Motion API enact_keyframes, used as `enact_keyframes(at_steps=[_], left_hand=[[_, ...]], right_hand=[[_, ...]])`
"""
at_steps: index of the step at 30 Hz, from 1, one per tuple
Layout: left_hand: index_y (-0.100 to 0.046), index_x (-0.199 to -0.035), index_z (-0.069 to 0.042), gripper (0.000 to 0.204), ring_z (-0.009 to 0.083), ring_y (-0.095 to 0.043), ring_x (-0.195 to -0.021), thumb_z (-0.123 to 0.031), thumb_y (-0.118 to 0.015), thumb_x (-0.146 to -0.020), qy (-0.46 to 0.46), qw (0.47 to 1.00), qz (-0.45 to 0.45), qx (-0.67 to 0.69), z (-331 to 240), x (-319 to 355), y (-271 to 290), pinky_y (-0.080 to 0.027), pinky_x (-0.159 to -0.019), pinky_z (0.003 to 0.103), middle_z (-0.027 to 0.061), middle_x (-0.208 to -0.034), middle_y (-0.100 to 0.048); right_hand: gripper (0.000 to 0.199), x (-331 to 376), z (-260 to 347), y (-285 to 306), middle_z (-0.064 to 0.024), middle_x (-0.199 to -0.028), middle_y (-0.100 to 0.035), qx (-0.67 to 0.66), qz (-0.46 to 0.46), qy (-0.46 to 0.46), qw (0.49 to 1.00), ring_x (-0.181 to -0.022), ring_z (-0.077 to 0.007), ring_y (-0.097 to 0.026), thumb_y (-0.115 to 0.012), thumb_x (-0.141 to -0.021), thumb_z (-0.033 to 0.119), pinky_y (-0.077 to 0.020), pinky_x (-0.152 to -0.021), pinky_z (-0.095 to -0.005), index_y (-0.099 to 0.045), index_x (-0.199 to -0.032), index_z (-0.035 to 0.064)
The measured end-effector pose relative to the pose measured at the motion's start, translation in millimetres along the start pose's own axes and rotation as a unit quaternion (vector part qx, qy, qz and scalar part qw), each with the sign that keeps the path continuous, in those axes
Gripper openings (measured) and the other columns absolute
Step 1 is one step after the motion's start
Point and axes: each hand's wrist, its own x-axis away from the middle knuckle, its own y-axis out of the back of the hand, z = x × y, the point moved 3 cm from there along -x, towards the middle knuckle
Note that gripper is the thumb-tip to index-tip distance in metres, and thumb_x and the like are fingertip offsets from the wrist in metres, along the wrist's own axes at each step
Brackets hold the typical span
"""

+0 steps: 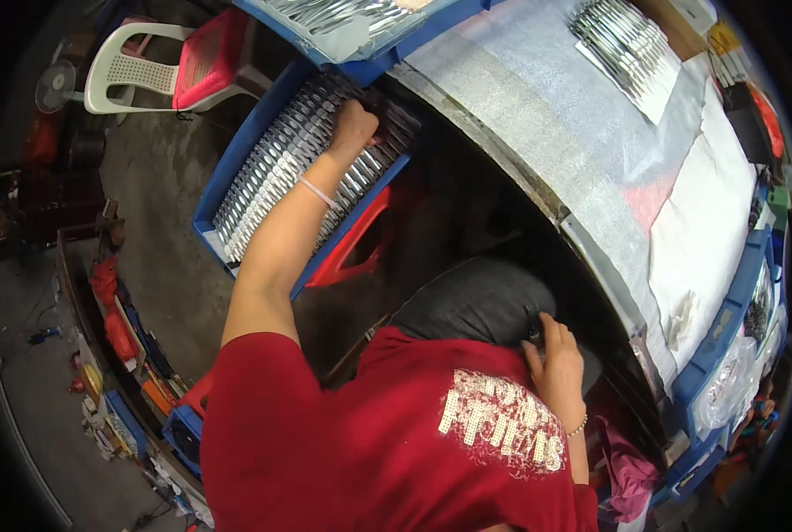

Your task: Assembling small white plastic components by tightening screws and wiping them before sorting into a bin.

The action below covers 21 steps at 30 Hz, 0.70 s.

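Note:
My left hand point(354, 129) reaches into a blue bin point(203, 217) at the upper left, its fingers curled closed over the far end. Whatever those fingers hold, if anything, is hidden beneath them. Slim silver metal pieces point(276, 177), some with oval marks or holes, lie packed in rows in the bin; their exact kind is unclear. Near my lap, my right hand point(559, 363) has thumb and fingers bent around a small dark object point(533, 333), mostly hidden by the hand and too dark to name.
A red stool point(352, 244) stands beneath the bin. To the right, a worktable point(538, 97) covered in pale sheeting bears a batch of silver pieces point(627, 49). Other blue trays point(715, 355) flank the table. A white chair point(139, 71) with a red seat stands at the upper left.

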Motion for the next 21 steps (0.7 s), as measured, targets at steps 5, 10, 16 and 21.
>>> enact_keyframes(at_steps=[5, 10, 16, 21], left_hand=[[-0.064, -0.084, 0.006, 0.019, 0.0173, -0.062, -0.051, -0.012, -0.057, -0.084, 0.028, 0.979, 0.039, 0.199, 12.2, 36.8, 29.6, -0.046, -0.043, 0.028, 0.0119, -0.069, -0.065], [-0.064, -0.091, 0.000, 0.023, 0.0087, -0.053, -0.052, -0.023, -0.064, -0.091, 0.001, 0.984, 0.018, 0.178, -30.4, 131.3, 50.7, -0.041, -0.047, 0.022, 0.0045, -0.069, -0.063], [-0.066, -0.095, 0.000, 0.012, 0.0097, -0.059, -0.061, -0.009, -0.066, -0.088, -0.155, 0.971, 0.122, 0.136, -103.5, 226.3, 18.6, -0.047, -0.055, 0.022, 0.0072, -0.074, -0.065], [-0.066, -0.097, -0.001, 0.015, 0.0135, -0.058, -0.062, 0.003, -0.066, -0.084, -0.406, 0.905, 0.087, 0.093, -211.7, 212.3, 4.3, -0.044, -0.051, 0.025, 0.0087, -0.088, -0.063]], right_hand=[[0.044, 0.1, -13.5, -31.3, -0.0262, -0.104, -0.060, -0.079, -0.012, -0.075, 0.994, -0.089, -0.0467, -0.060, -0.063, -0.085, 0.007, -0.0488, -0.075, -0.0474, -0.044, -0.124, 0.0029], [0.033, 5.0, -32.3, -44.8, -0.0255, -0.096, -0.060, -0.139, -0.070, -0.095, 0.983, -0.079, -0.0418, -0.062, -0.058, -0.087, 0.003, -0.0496, -0.070, -0.0436, -0.046, -0.118, 0.0021], [0.014, -4.9, -43.3, -40.2, -0.0035, -0.076, -0.059, -0.396, -0.111, -0.150, 0.899, -0.061, -0.0083, -0.055, -0.056, -0.092, 0.002, -0.0445, -0.055, -0.0234, -0.052, -0.106, 0.0012], [0.019, -21.4, -42.9, -45.8, -0.0192, -0.092, -0.064, -0.332, -0.070, -0.068, 0.938, -0.074, -0.0293, -0.066, -0.059, -0.093, 0.009, -0.0514, -0.065, -0.0338, -0.053, -0.109, 0.0012]])
